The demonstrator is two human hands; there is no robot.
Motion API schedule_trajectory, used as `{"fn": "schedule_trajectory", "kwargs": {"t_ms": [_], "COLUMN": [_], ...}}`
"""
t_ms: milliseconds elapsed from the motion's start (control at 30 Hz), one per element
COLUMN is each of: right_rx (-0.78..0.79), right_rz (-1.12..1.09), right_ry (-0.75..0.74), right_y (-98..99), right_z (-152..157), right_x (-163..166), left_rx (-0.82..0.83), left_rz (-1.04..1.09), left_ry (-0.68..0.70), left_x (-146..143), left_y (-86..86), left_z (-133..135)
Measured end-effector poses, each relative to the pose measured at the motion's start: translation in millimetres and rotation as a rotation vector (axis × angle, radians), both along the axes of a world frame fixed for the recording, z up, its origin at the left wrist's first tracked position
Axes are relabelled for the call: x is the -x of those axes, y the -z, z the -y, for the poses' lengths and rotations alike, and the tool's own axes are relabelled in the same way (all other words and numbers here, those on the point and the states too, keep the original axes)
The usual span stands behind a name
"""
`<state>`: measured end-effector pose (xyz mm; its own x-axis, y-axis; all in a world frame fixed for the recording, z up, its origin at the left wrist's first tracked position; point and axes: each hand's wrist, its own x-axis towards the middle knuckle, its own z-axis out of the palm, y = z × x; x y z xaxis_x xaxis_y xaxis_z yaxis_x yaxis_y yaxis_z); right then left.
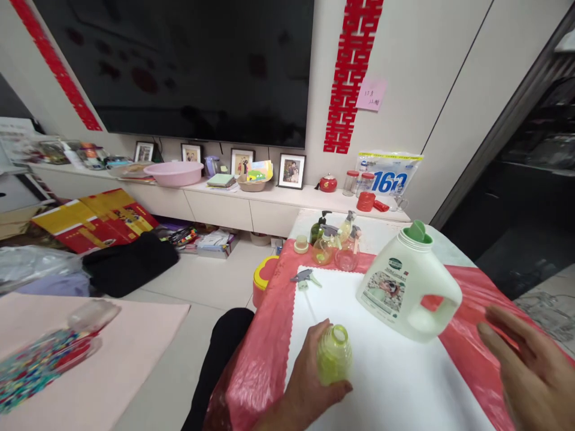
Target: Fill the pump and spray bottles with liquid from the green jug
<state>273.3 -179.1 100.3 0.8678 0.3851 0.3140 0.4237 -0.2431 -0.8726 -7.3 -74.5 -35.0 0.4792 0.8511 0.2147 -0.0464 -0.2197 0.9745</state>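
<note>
My left hand is wrapped round a yellow-green translucent bottle, its uncapped mouth facing up. Off to the right, my right hand is in the air with fingers apart, slightly blurred and holding nothing; the detergent jug is the thing nearest it. That pale green jug stands upright on the white sheet, with a darker green spout in its uncapped neck. A grey and green trigger spray head with a thin tube lies on the sheet's far left corner.
Several spray and pump bottles cluster beyond the white sheet, beside a small round jar. A red plastic cover drapes over the table's left edge. Another table with colourful small pieces stands at left. Behind runs a low cabinet.
</note>
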Motion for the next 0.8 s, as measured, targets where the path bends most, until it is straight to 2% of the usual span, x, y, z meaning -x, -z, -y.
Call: {"fn": "schedule_trajectory", "kwargs": {"t_ms": [67,133,200,300,467,600,800], "right_rx": [0.056,0.092,0.133,0.176,0.159,0.102,0.118], "right_rz": [-0.063,-0.103,-0.129,-0.143,-0.196,-0.186,-0.151], "right_ry": [-0.056,-0.159,-0.180,-0.130,-0.101,-0.061,0.004], "right_y": [-15.3,-18.2,-13.1,-1.2,13.0,12.4,-0.9], "right_z": [-19.2,-37.0,-49.8,-63.1,-82.6,-87.1,-72.7], "right_x": [-5.3,-10.5,-17.6,-29.7,-37.6,-25.4,-6.0], "left_rx": [0.003,0.002,-0.012,-0.034,-0.050,-0.029,-0.024], "left_rz": [-0.001,-0.007,-0.013,-0.001,-0.017,-0.014,0.005], "left_ry": [0.002,0.005,-0.006,-0.050,-0.114,-0.094,-0.080], "left_x": [-2.1,-2.9,-2.9,-2.8,-3.1,-3.2,-4.3], "left_y": [0.1,-1.3,-3.4,-5.3,-4.1,-3.9,-3.4], "left_z": [1.7,2.6,3.1,3.2,0.8,-1.1,-1.3]}}
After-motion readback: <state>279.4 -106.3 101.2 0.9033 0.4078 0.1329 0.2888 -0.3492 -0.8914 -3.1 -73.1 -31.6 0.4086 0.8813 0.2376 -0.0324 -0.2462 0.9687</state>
